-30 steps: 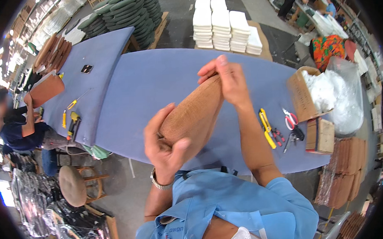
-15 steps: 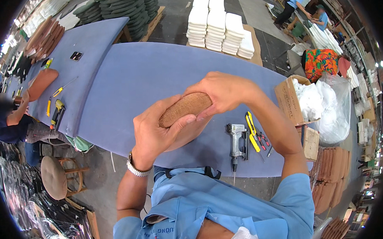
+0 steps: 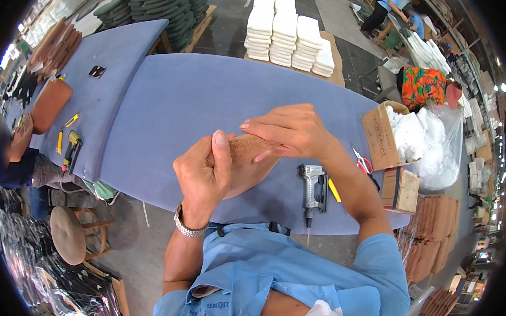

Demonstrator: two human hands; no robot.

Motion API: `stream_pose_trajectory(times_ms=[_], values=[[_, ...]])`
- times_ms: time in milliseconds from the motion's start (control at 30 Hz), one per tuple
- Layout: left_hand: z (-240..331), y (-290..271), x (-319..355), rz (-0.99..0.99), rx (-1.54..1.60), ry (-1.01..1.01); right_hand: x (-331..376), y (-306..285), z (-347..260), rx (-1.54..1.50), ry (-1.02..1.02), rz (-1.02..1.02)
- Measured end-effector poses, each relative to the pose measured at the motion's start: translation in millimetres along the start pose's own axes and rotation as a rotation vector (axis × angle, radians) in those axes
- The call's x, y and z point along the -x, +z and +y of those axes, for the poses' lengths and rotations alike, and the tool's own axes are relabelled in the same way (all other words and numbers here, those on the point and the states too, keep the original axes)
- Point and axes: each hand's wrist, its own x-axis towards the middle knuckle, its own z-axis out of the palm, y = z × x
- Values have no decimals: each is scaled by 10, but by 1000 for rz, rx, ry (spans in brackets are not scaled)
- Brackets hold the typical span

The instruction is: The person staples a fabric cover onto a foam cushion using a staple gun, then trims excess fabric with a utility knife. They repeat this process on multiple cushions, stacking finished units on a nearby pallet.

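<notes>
A brown padded cushion (image 3: 247,152) stands tilted on edge between my hands, above the blue padded table. My left hand (image 3: 200,169), with a metal watch at the wrist, is wrapped round its left end, thumb pointing up along the edge. At the other end my right hand (image 3: 294,132) has its fingers across the top edge and its thumb on the near side, pinching the cushion. The cushion's far face is hidden. On the table near my right forearm lie a grey pneumatic staple gun (image 3: 312,189), a yellow utility knife (image 3: 334,190) and red-handled scissors (image 3: 365,163).
A cardboard box (image 3: 378,138) of white stuffing and a wooden box (image 3: 400,190) stand at the table's right. White pads (image 3: 284,29) are stacked beyond the table. At left, a co-worker holds a brown cushion (image 3: 53,105) beside a round stool (image 3: 69,235).
My left thumb has lifted from the near face to the top edge. My right fingers have straightened over the edge, and my right forearm has shifted, uncovering the scissors.
</notes>
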Motion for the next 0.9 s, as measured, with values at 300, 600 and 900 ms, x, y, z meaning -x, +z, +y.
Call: stream_pose_trajectory(times_ms=[300,600,900], values=[[87,135,113,-51,153,147,319,240,121,-327,501,421],[241,280,267,-103,-65,292,646,268,189,-541,542,572],[352,324,366,-106,-28,356,726,423,152,-1211,653,1241]])
